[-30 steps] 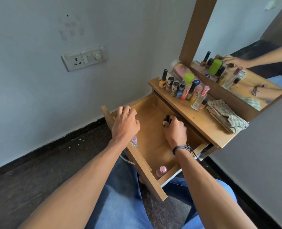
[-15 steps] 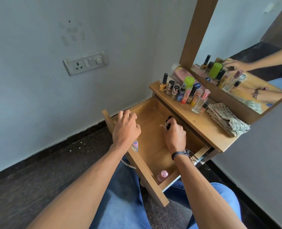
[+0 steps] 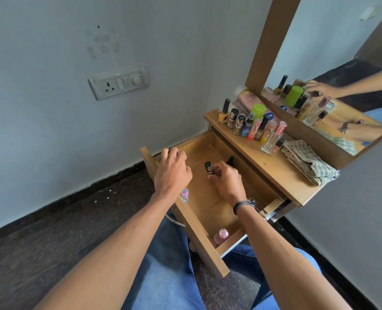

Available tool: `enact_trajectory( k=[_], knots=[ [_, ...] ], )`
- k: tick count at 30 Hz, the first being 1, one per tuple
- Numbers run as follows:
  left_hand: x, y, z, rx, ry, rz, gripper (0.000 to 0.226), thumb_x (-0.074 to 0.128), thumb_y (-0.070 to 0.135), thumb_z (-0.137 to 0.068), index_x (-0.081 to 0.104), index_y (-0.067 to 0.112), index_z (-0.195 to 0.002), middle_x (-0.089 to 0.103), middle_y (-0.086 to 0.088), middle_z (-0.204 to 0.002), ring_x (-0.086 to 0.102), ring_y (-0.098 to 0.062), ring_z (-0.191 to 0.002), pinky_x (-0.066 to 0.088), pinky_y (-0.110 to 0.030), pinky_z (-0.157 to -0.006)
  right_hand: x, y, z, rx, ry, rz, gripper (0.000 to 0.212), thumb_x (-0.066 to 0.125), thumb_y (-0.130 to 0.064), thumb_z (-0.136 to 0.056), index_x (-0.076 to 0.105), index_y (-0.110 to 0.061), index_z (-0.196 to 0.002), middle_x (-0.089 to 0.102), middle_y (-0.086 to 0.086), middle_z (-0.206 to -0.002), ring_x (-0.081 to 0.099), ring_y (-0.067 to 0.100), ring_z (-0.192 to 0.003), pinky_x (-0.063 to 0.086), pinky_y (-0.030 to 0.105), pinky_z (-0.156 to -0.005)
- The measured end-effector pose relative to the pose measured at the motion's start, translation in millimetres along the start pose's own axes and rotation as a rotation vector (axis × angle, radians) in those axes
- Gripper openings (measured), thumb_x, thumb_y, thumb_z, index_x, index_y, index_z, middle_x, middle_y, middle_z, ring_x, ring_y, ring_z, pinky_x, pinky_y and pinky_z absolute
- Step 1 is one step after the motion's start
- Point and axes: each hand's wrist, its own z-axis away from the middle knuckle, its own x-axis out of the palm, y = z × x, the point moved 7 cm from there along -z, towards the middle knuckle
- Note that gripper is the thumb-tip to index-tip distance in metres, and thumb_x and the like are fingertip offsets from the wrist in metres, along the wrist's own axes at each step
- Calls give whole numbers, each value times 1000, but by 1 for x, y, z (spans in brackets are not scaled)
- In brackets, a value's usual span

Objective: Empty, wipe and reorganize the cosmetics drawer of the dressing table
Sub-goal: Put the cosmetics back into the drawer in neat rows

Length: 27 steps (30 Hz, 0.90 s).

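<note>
Drawer (image 3: 210,211) hangs pulled far out below the tabletop (image 3: 272,166), over the person's lap; weight from the left hand (image 3: 173,173), curled on its rim, could topple the pink bottle (image 3: 221,236). The right hand (image 3: 227,182) pinches a dark-capped bottle (image 3: 209,167) that might slip. Its wooden floor looks mostly bare.

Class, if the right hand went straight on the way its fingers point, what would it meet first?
The black-capped bottle: the right hand seems to pinch it. Beyond it, probably the drawer wall; depth unclear.
</note>
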Motion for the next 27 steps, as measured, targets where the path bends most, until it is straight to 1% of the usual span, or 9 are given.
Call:
enact_trajectory(
  k=[6,8,10,13,16,21,24,27],
  knots=[
    [0,-1,0,-7,7,6,29,61,22,-86,66,13,-113,61,-5,-116,46,-18,-106,46,-24,-80,9,3,-13,47,-23,-86,27,73,-18,-91,63,-22,-116,69,-1,-111,65,14,-98,56,30,-87],
    [-1,-1,0,0,9,0,28,59,22,-87,66,13,-113,61,-5,-116,46,-18,-106,47,-25,-83,14,-1,-21,51,-33,-105,26,74,-17,-90,63,-21,-114,69,-1,-110,65,15,-98,55,28,-87],
    [-1,-1,0,6,8,-6,29,57,23,-87,65,13,-114,61,-5,-117,45,-18,-106,48,-26,-85,19,-5,-31,65,-29,-134,25,74,-16,-90,63,-20,-113,70,0,-110,66,16,-100,55,30,-88],
    [1,-2,1,5,6,-6,30,55,24,-88,64,14,-115,60,-4,-119,45,-18,-108,48,-25,-87,24,-9,-44,101,6,-182,28,74,-17,-90,64,-18,-117,70,2,-113,66,18,-103,56,37,-94],
    [2,-3,1,-2,8,-6,29,56,26,-89,65,14,-114,61,-5,-120,46,-18,-109,50,-26,-90,26,-10,-54,162,54,-208,31,72,-19,-92,63,-19,-121,70,3,-115,65,20,-105,54,37,-95],
    [3,-3,1,-10,18,2,25,59,23,-86,66,13,-108,62,-6,-115,47,-19,-105,51,-27,-86,28,-10,-68,249,110,-274,22,68,-20,-94,63,-20,-116,68,3,-115,63,23,-106,52,38,-96],
    [3,-2,1,-10,13,8,26,59,23,-86,66,13,-110,62,-6,-116,47,-19,-107,53,-27,-86,30,-11,-73,268,124,-275,20,66,-19,-95,60,-19,-115,66,5,-118,62,24,-109,49,39,-99],
    [3,-3,1,-14,10,13,28,59,23,-87,66,13,-112,62,-5,-118,47,-19,-108,52,-27,-88,30,-10,-76,300,152,-262,19,65,-21,-96,58,-20,-114,65,6,-119,62,27,-110,50,44,-100]
  ],
)
